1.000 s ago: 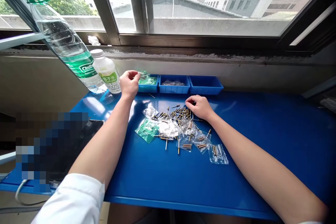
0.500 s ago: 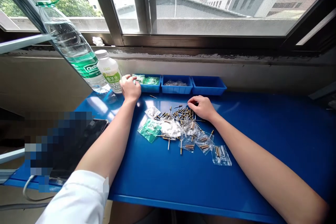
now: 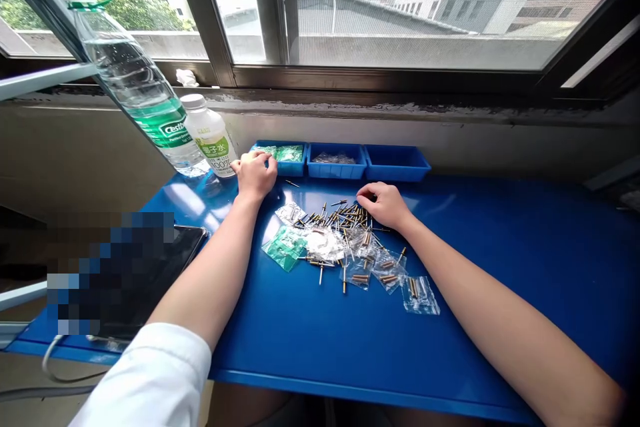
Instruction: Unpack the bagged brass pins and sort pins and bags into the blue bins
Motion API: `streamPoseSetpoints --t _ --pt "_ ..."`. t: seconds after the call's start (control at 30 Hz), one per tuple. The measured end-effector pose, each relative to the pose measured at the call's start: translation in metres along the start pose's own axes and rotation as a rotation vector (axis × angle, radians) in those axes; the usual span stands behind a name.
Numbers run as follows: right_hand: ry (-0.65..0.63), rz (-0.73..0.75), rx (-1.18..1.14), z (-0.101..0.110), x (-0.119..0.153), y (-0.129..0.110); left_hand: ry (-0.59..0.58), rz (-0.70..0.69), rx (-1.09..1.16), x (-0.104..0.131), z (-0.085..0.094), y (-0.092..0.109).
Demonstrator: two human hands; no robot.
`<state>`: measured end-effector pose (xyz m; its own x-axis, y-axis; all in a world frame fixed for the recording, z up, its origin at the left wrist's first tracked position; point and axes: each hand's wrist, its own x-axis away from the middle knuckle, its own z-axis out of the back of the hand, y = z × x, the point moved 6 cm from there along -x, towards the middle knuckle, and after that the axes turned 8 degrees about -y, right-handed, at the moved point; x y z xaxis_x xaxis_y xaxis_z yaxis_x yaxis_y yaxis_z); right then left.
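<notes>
My left hand (image 3: pixel 256 175) is at the front of the left blue bin (image 3: pixel 300 168), its fingers bent over the rim beside green packets (image 3: pixel 290 153); whether it grips anything is hidden. Curled at the upper right of the rivet pile (image 3: pixel 353 215), my right hand (image 3: pixel 384 203) has thumb and fingertips close together, and anything between them is too small to make out. In front of the pile lie clear packets with brass-coloured pieces (image 3: pixel 420 295), a green packet (image 3: pixel 285 248) and a whitish packet (image 3: pixel 325 243).
The middle bin (image 3: pixel 336 171) holds clear packets; a third blue bin (image 3: pixel 397 173) stands right of it. A large water bottle (image 3: pixel 150 93) and a smaller white bottle (image 3: pixel 207 133) stand at the back left. A dark tablet-like device (image 3: pixel 150 280) lies left of my left arm.
My left hand has shifted slightly right and down at the left bin, and its fingers now cover more of the green packets there. My right hand has stayed almost still.
</notes>
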<state>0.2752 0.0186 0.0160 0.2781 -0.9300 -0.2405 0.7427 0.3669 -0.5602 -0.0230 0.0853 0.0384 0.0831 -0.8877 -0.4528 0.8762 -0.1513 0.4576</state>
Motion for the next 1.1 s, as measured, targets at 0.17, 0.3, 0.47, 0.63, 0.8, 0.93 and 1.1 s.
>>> streamPoseSetpoints --t 0.17,0.3,0.47,0.63,0.8,0.93,1.1 --pt "0.002 -0.001 0.003 0.000 0.000 0.000 0.058 -0.005 -0.001 -0.001 0.004 0.003" --pt "0.004 0.006 0.000 -0.001 0.000 0.000 0.110 -0.153 0.063 0.000 0.008 0.020" --pt "0.003 0.006 0.001 -0.001 0.000 0.001 -0.283 -0.466 0.334 0.013 -0.018 0.054" --pt "0.021 0.021 -0.028 0.001 0.001 0.000 -0.437 -0.476 0.389 0.026 -0.034 0.061" --pt "0.001 0.069 -0.029 -0.001 0.001 -0.002 -0.328 -0.468 0.354 0.019 -0.027 0.049" --pt "-0.045 0.118 0.047 -0.005 0.002 -0.004 -0.273 -0.382 0.300 0.008 -0.020 0.027" --pt "-0.049 0.099 0.055 -0.006 0.001 -0.002 -0.347 -0.377 0.067 0.009 -0.020 0.017"
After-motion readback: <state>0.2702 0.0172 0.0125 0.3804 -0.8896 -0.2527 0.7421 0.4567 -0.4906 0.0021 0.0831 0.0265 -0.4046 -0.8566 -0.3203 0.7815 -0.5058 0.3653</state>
